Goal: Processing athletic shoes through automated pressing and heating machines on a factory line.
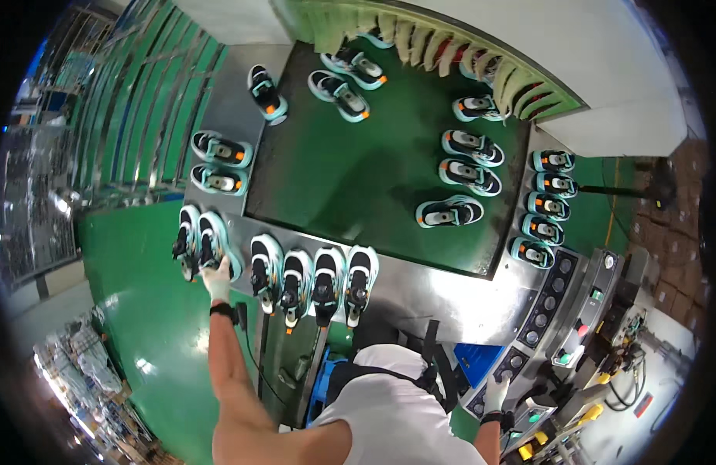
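Note:
My left hand (pixel 217 280), in a white glove, is closed round the heel end of a black, white and mint sneaker (pixel 211 236) at the left corner of the metal table. Another such sneaker (pixel 187 232) stands close against it on the left. To the right of that hand, several sneakers (pixel 296 279) line the near edge, toes pointing away from me. My right hand (pixel 496 394), also gloved, rests at the lower right by a control panel with round gauges (pixel 515 363), beside a blue plate (pixel 476 361). Its fingers look stretched out and hold nothing visible.
A green conveyor belt (pixel 350 178) carries several sneakers under a strip curtain (pixel 443 50). More sneakers (pixel 548 205) stand on the right metal edge, others (pixel 221 149) on the left. A machine with buttons (pixel 581 328) is at right. Metal rails (pixel 153 101) stand at far left.

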Motion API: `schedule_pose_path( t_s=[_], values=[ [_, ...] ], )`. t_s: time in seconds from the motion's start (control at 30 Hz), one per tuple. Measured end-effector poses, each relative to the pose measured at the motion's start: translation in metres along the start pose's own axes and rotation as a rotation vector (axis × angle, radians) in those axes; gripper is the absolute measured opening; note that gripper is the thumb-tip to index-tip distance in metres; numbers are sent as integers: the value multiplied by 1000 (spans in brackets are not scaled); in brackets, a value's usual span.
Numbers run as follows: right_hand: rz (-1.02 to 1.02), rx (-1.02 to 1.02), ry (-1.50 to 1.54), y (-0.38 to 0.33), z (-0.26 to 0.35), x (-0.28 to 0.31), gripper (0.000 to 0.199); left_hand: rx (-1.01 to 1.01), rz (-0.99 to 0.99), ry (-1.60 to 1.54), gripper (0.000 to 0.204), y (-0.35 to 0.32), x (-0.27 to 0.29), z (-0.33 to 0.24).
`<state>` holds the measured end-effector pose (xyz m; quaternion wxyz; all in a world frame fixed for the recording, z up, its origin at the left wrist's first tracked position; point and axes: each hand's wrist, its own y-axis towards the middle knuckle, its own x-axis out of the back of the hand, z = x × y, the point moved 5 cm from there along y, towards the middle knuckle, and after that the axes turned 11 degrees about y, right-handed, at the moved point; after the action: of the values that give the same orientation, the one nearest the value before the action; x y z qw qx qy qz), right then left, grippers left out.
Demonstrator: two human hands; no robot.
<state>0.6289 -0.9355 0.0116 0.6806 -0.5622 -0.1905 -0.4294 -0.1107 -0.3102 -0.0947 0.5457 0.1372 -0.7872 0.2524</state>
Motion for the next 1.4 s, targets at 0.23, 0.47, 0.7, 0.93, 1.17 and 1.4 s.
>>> schedule_pose_path(
  t_s=[0.23, 0.47, 0.7, 0.93, 1.17, 1.4],
  values=[
    [-153, 86, 105, -7, -3, -25, 65, -650, -347, -118, 79, -87, 57, -228],
    [-75, 187, 187, -6, 68, -52, 69, -1062, 13, -132, 78, -55, -53, -513],
    [-138, 161, 209, -44, 115, -49, 62, -1262, -105, -104, 28, 18, -123, -561],
    [72, 79, 734, -113, 213, -43, 69, -1445, 126, -212, 15, -193, -19, -542],
    [124, 594, 695, -152, 279, -39, 77, -2002, 821, -111, 20, -528, -12, -517],
    [-391, 481, 986, -159, 121, 87, 53, -2437, 1325, -182, 13, -816, 16, -461]
  ],
)
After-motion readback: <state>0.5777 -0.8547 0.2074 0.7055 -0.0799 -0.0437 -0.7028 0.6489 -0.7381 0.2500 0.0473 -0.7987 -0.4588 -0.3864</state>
